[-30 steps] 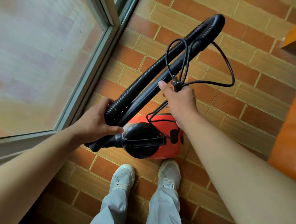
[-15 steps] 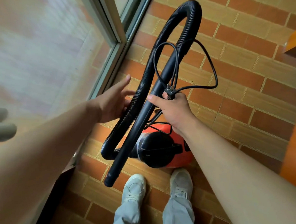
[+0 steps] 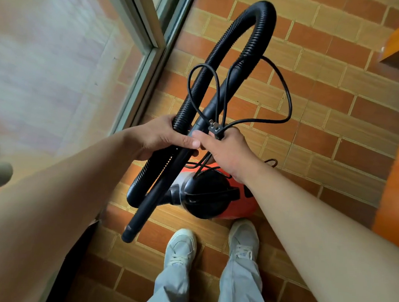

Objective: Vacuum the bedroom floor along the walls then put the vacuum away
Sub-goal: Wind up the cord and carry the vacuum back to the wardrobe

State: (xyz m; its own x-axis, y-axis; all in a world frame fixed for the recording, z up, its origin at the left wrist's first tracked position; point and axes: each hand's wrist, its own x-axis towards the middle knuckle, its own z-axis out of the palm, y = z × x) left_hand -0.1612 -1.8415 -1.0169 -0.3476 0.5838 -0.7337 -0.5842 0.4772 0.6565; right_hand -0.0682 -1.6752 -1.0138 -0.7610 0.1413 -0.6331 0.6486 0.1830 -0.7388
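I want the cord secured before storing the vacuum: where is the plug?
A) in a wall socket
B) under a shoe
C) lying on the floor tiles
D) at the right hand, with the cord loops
D: the plug sits against the right hand, which grips the gathered cord.

No readable text — anywhere.

vacuum (image 3: 233, 198): orange-black, on tile floor | hose (image 3: 257, 38): black, looped upward

vacuum body (image 3: 238, 209): orange-red, black cap
hose (image 3: 262, 29): black, ribbed all along
cord (image 3: 287, 95): black
floor (image 3: 334, 111): brick-pattern tiles, orange and tan
shoes (image 3: 180, 247): off-white
trousers (image 3: 239, 291): pale blue-grey
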